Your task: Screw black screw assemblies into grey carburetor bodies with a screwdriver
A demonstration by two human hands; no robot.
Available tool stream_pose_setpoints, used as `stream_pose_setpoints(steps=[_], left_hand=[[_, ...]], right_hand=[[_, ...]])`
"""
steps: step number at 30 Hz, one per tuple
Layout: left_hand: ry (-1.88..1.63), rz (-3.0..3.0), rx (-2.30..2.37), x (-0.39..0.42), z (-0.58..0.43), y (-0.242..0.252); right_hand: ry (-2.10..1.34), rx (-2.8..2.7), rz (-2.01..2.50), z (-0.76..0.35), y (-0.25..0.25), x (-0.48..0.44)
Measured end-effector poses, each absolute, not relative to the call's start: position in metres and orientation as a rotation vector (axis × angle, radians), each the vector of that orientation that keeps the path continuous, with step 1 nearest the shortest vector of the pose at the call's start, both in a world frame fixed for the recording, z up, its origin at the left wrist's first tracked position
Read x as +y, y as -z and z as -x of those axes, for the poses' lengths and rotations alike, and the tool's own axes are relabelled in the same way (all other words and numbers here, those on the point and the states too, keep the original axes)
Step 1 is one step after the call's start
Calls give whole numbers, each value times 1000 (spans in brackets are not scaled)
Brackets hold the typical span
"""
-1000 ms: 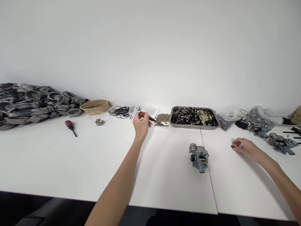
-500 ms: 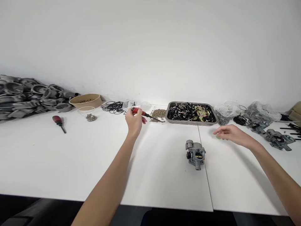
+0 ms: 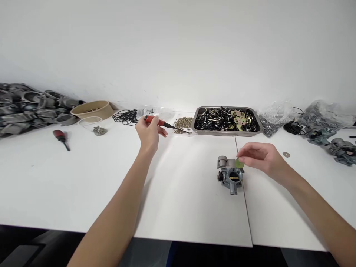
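My left hand [image 3: 148,134] is closed on the red handle of a screwdriver [image 3: 155,120]. The screwdriver's tip points right and down, at the small brass screws [image 3: 183,123] heaped on the table. Between the thumb and fingers of my right hand [image 3: 258,157] is a thin greenish-yellow disc [image 3: 239,163], a throttle or choke plate by its look. It hovers over the top edge of a grey metal carburetor [image 3: 232,178], which lies with its round bore facing up towards me; a brass strip crosses the bore.
A metal tray [image 3: 228,132] of black parts and yellowish discs stands at the back. Another disc [image 3: 286,154] lies on the right, near more carburetors [image 3: 343,151]. Leftward are a second screwdriver [image 3: 61,138], a tan bowl [image 3: 102,111], black rings [image 3: 125,117] and piled castings [image 3: 33,109].
My right hand has moved left with the disc, from the bare table to above the carburetor. My left hand keeps the screwdriver near the screws. The view has shifted slightly.
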State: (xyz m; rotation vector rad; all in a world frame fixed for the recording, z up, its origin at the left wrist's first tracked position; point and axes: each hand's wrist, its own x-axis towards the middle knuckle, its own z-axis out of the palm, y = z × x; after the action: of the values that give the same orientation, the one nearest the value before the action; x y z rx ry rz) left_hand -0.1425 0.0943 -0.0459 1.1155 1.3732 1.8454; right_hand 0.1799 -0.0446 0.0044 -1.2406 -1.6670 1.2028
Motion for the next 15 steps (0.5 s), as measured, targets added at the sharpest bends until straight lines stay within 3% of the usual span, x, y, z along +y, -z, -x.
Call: stream_pose_setpoints(steps=[15], left_hand=[[-1809,-1130,1416,90,139,44]], right_hand=[[-1165,-1954,1132,-167,5,-54]])
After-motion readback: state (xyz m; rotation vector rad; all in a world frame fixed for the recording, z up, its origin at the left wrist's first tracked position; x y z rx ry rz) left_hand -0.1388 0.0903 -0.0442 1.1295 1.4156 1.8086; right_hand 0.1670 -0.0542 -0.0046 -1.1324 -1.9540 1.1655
